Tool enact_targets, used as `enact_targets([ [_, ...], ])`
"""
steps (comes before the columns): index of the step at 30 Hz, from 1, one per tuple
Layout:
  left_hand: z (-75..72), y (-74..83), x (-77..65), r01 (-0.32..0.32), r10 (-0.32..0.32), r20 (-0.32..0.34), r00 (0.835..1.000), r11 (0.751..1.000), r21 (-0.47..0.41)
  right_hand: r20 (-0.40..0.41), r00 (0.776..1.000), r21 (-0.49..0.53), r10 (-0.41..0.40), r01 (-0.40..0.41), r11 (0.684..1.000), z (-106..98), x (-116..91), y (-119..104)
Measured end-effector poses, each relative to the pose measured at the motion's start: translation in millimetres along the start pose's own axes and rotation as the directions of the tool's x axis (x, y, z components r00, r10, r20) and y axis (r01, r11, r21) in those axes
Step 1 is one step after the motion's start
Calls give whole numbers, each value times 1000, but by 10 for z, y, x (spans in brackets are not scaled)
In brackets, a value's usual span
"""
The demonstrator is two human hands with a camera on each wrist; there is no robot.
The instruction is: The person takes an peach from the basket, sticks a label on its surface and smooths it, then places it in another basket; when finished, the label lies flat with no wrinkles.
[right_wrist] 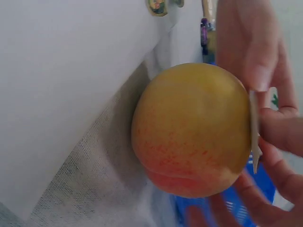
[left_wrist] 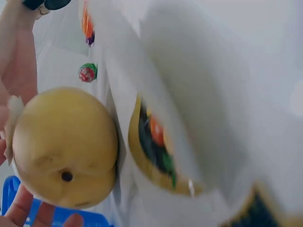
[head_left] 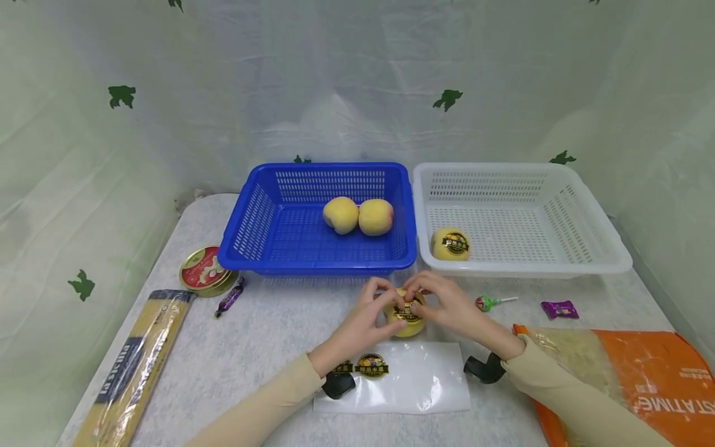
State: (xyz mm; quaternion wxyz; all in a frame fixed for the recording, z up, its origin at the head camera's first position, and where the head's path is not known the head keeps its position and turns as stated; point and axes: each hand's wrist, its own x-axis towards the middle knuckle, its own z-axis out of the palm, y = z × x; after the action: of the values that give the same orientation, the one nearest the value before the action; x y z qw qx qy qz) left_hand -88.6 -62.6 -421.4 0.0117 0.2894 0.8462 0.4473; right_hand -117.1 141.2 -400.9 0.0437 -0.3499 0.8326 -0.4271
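A yellow peach (head_left: 409, 329) with a red blush stands on the table between the two hands. On its top lies a black-and-gold sticker (head_left: 406, 310), whose edge stands off the skin in the right wrist view. The left hand (head_left: 365, 316) has its thumb and forefinger at the left side of the sticker, curled in over it. From the other side the right hand (head_left: 447, 304) pinches the sticker with thumb and forefinger. The other fingers of the right hand spread beyond the peach (right_wrist: 191, 132). Below lies a white sticker sheet (head_left: 413, 379) with a few stickers left on it.
Two peaches (head_left: 375, 217) lie in the blue basket (head_left: 315, 268); one stickered peach (head_left: 447, 245) is in the white basket (head_left: 525, 268). Round about are a red tin (head_left: 206, 270), spaghetti (head_left: 134, 366), wrapped candies (head_left: 560, 310), a lollipop (head_left: 485, 303) and an orange pasta bag (head_left: 648, 366).
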Motion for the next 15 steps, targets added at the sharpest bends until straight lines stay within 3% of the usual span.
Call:
enact_targets([
  [5, 49, -19, 32, 37, -38, -10, 999, 996, -76, 81, 991, 65, 108, -114, 991, 8, -74, 27],
  [11, 53, -72, 68, 66, -65, 13, 998, 985, -162, 89, 992, 96, 90, -99, 990, 39, -69, 57],
  [15, 27, -109, 95, 47, -42, 30, 999, 982, -184, 113, 989, 169, 90, -109, 980, 17, -66, 107],
])
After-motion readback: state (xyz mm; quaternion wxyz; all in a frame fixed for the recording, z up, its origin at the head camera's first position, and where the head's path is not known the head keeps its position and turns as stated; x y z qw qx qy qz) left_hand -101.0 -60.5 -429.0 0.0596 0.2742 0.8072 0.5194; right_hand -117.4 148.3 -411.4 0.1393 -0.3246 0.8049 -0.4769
